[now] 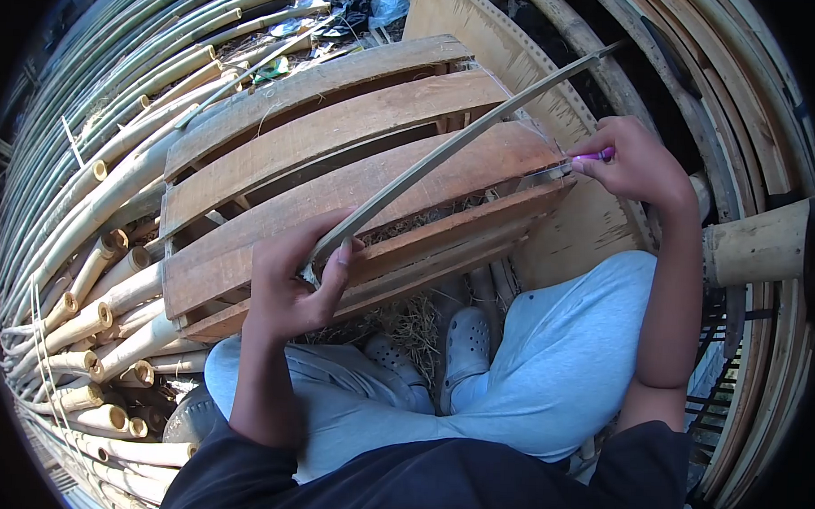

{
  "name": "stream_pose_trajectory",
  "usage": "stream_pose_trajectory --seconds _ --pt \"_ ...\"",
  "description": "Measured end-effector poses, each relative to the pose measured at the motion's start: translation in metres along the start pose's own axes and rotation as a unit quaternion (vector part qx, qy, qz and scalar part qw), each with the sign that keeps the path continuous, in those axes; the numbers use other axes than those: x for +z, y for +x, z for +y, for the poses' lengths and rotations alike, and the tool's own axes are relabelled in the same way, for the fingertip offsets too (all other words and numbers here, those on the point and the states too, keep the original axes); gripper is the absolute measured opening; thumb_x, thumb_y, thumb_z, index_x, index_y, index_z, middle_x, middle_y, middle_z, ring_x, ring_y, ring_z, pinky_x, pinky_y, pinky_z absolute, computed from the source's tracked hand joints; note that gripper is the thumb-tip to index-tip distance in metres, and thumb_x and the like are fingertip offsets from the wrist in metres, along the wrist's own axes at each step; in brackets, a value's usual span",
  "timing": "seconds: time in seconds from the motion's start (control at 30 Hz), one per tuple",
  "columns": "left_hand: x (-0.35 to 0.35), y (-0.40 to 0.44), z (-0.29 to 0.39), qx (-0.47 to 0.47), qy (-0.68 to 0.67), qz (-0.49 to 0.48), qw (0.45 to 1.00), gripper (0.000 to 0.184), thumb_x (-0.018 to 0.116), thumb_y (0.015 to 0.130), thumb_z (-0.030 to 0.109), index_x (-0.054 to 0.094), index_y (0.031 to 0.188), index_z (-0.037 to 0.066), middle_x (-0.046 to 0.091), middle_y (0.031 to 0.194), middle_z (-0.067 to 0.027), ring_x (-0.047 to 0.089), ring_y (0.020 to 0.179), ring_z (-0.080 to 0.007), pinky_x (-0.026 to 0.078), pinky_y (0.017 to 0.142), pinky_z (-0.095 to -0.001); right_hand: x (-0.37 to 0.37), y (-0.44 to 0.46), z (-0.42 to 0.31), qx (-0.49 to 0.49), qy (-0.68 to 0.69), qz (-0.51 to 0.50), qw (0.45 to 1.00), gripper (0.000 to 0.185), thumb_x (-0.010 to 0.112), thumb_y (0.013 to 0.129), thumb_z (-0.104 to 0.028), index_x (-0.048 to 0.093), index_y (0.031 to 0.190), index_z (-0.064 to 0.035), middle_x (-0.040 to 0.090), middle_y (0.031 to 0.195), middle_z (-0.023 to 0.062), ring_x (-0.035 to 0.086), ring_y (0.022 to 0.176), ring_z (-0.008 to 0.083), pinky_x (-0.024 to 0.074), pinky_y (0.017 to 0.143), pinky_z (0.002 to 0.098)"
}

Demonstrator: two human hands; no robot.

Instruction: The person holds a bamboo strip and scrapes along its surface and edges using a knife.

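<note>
Gripping the strip (465, 137) near one end, the left hand (290, 282) slants it over the crate (340, 129); the right hand (638, 164) pinches a purple tool (598, 155) by the edge. A loosened left grip could let the strip slide.

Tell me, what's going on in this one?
A person's left hand holds a long, thin, greyish strip, seemingly bamboo or wood, which slants over a brown, slatted wooden crate. The right hand pinches a small purple object in its fingers at the crate's right end; exactly what that object is can't be told. Yellowish, round bamboo poles lie to the left.
</note>
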State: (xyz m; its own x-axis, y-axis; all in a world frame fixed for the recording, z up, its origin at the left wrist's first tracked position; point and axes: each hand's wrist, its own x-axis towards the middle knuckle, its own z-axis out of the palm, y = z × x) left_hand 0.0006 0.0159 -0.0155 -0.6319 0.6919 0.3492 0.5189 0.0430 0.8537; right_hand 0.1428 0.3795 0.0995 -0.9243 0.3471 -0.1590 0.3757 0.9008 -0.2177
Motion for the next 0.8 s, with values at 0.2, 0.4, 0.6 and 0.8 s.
stream_pose_trajectory --seconds 0.2,0.4,0.6,0.8 --pt "0.0 0.001 -0.001 0.006 0.001 -0.003 1.0 0.027 0.06 0.095 0.007 0.069 0.118 -0.004 0.076 0.087 -0.0116 0.074 0.086 -0.0195 0.056 0.081 -0.0316 -0.018 -0.003 0.001 -0.048 0.065 -0.055 0.995 0.027 0.081 0.082 -0.023 0.081 0.102 -0.0053 0.076 0.086 0.0144 0.068 0.077 0.0171 0.0527 0.073 0.0327" --pt "0.001 0.0 -0.003 0.011 -0.003 -0.004 1.0 0.026 0.059 0.095 0.007 0.069 0.117 -0.004 0.075 0.087 -0.0119 0.074 0.086 -0.0199 0.056 0.081 -0.032 0.006 0.002 -0.011 -0.071 0.054 -0.077 0.993 0.024 0.08 0.084 -0.021 0.081 0.102 -0.0047 0.076 0.087 0.017 0.069 0.074 0.0217 0.0534 0.072 0.0336" --pt "0.0 0.001 -0.004 0.019 0.005 -0.006 1.0 0.026 0.059 0.095 0.007 0.069 0.117 -0.004 0.075 0.087 -0.0118 0.075 0.085 -0.0203 0.056 0.081 -0.0326 0.016 0.003 -0.005 0.009 -0.021 -0.042 0.999 0.023 0.078 0.082 -0.016 0.08 0.1 -0.0023 0.074 0.082 0.0218 0.07 0.07 0.0284 0.0552 0.071 0.0366" --pt "0.0 0.0 -0.003 0.008 -0.004 -0.006 1.0 0.027 0.059 0.095 0.007 0.069 0.117 -0.004 0.075 0.087 -0.0116 0.075 0.086 -0.0203 0.056 0.082 -0.0327 -0.008 -0.004 -0.025 0.046 -0.023 -0.028 0.998 0.023 0.083 0.077 -0.017 0.077 0.084 0.0034 0.066 0.064 0.015 0.065 0.062 0.0225 0.0513 0.063 0.0337"
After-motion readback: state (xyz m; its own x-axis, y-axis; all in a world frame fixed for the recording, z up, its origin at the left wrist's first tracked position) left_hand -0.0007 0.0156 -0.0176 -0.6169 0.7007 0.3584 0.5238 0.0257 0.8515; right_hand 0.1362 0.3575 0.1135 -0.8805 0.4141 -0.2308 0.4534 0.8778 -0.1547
